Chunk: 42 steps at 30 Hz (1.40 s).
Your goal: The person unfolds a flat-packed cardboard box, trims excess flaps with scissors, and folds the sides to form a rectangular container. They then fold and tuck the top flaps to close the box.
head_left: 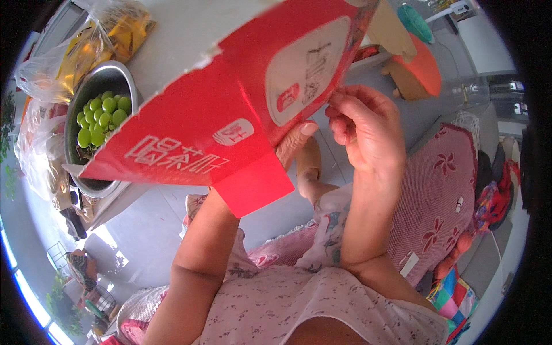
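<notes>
A large red cardboard sheet (230, 109) with white print, a pale label panel and a square flap is tilted up in front of me. Its upper left edge is ragged and torn. My left hand (298, 141) grips the sheet near its fold; the thumb shows at the lower edge, while most of the fingers are hidden behind the cardboard. At the right edge, my right hand (371, 129) has its thumb and fingers pinched together on the cardboard's rim.
To the left, a metal bowl (127, 77) of green grapes (103, 118) sits on a white table (178, 29), beside a plastic bag (109, 37) with yellow packaging. An orange and brown stool-like object (417, 72) stands ahead right. A pink patterned cover (431, 190) lies on the seat to my right.
</notes>
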Motion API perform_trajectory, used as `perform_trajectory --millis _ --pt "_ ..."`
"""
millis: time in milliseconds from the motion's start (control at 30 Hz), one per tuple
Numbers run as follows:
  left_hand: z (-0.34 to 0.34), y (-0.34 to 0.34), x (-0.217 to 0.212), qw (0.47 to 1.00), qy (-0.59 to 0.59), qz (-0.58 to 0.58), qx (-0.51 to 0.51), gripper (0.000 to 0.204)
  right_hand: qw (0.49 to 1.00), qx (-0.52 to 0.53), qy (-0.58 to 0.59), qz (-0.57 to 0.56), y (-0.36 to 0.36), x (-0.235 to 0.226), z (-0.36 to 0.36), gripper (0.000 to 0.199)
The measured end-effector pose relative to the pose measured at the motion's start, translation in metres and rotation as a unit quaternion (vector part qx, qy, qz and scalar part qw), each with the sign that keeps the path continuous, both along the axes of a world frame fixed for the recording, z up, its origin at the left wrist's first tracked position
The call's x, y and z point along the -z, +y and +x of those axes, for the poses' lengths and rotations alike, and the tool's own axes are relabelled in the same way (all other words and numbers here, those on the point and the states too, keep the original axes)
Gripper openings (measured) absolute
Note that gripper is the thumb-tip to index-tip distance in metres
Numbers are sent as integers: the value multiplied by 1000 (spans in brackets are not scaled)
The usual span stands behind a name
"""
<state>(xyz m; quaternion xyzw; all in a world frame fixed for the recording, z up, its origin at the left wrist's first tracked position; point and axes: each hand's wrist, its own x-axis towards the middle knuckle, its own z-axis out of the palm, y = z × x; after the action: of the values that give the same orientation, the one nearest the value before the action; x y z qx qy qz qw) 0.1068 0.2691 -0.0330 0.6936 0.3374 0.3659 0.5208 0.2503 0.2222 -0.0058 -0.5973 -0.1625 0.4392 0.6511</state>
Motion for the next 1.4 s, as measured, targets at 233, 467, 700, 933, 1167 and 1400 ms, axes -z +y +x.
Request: perform_trajectory --millis 233,467,700,933,1167,1400 --pt "6 -1 7 999 5 -40 24 36 1000 12 -19 -9 2 7 5 6" --pt "13 -7 5 1000 -13 -16 -11 33 999 35 7 -16 7 10 6 6" --pt "14 -6 7 998 -12 -62 -6 36 997 42 56 10 6 17 11 4" --pt "14 2 8 988 -109 -105 -19 47 995 -26 81 43 2 4 7 10" --pt "9 -1 2 992 -70 -97 -29 47 992 -25 104 60 1 5 8 15" --pt "7 -3 -2 994 -91 -53 -28 34 990 -31 115 78 3 6 6 12"
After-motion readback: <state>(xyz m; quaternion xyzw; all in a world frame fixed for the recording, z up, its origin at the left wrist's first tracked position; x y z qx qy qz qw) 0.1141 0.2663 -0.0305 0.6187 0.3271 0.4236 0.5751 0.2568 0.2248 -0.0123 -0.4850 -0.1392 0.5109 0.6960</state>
